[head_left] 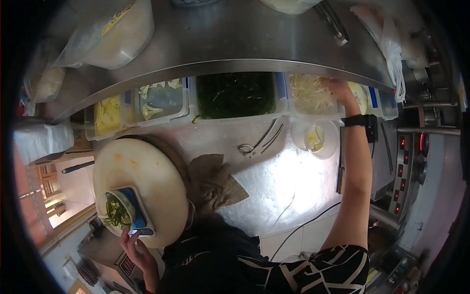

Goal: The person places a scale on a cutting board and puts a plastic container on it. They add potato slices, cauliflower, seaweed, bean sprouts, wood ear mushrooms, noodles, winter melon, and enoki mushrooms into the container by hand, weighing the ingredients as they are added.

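My left hand (pixel 137 248) is at the lower left, its fingers stretched out and apart, with the fingertips touching the lower edge of a bowl (pixel 128 206). Dark green and pale shredded vegetables (pixel 116 212) fill that bowl. It sits on a blue-topped digital scale (pixel 141 215), which rests on a round, thick chopping board (pixel 142 166). My right hand (pixel 341 92) reaches over a plastic bin of bean sprouts (pixel 309 93) at the back. Its fingers are dim and blurred beneath the shelf edge, so their grip cannot be made out. A dark band circles the right wrist.
Bins of dark green strands (pixel 236 95), white pieces (pixel 161 100) and yellow strips (pixel 107 116) line the back under a steel shelf (pixel 220 44). Scissors (pixel 248 149), a clear bowl (pixel 318 139) and a brown cloth (pixel 215 181) lie on the counter. A control panel (pixel 401 171) stands right.
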The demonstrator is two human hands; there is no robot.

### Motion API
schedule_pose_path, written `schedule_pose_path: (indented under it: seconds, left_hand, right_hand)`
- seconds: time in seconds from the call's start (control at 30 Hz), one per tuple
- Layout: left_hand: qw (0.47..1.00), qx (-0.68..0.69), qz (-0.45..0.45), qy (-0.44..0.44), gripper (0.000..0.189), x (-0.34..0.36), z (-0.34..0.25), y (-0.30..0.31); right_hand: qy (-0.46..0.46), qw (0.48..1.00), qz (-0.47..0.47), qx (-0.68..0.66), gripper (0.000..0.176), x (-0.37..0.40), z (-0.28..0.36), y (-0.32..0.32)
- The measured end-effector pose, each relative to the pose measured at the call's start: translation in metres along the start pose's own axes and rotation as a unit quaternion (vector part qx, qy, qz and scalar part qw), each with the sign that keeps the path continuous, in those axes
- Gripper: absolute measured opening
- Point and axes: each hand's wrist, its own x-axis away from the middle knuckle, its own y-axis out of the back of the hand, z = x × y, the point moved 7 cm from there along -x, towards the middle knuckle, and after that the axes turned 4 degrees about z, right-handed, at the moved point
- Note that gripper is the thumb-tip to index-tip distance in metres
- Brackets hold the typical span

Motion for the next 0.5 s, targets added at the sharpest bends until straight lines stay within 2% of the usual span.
schedule_pose_path:
  seconds: [0.03,0.07,0.13,0.27,0.33,0.37,0.43,0.47,0.5]
  left_hand:
    - [1.0,0.014,-0.004,0.006,0.023,0.0,0.0,-0.001]
    - [0.999,0.029,-0.009,0.013,0.023,0.001,0.0,-0.002]
    - [0.999,0.038,-0.004,0.01,0.024,-0.002,-0.007,-0.002]
    - [0.999,0.053,-0.004,0.012,0.024,-0.001,-0.008,-0.001]
    - [0.998,0.064,-0.011,0.013,0.023,0.002,-0.002,-0.001]
    - [0.997,0.077,-0.017,0.013,0.022,0.003,0.0,-0.001]
    - [0.996,0.081,-0.017,0.022,0.022,0.002,-0.003,0.001]
    - [0.996,0.083,-0.012,0.029,0.022,0.002,-0.003,0.003]
    - [0.996,0.083,-0.013,0.03,0.022,0.004,0.0,0.003]
  right_hand:
    - [0.099,0.992,-0.032,-0.067,0.035,0.002,0.011,0.01]
    - [0.101,0.992,-0.032,-0.066,0.035,0.002,0.01,0.012]
    - [-0.026,0.978,-0.029,-0.207,0.034,0.008,0.002,0.01]
    - [-0.004,0.966,-0.047,-0.255,0.04,-0.008,-0.018,0.012]
    - [0.11,0.975,-0.06,-0.183,0.037,-0.019,-0.029,0.013]
    - [0.11,0.975,-0.06,-0.184,0.037,-0.02,-0.038,0.017]
    - [0.052,0.933,-0.039,-0.353,0.032,-0.026,-0.047,0.017]
    - [0.053,0.933,-0.036,-0.353,0.032,-0.027,-0.047,0.016]
    - [0.037,0.929,-0.078,-0.361,0.033,-0.023,-0.05,0.02]
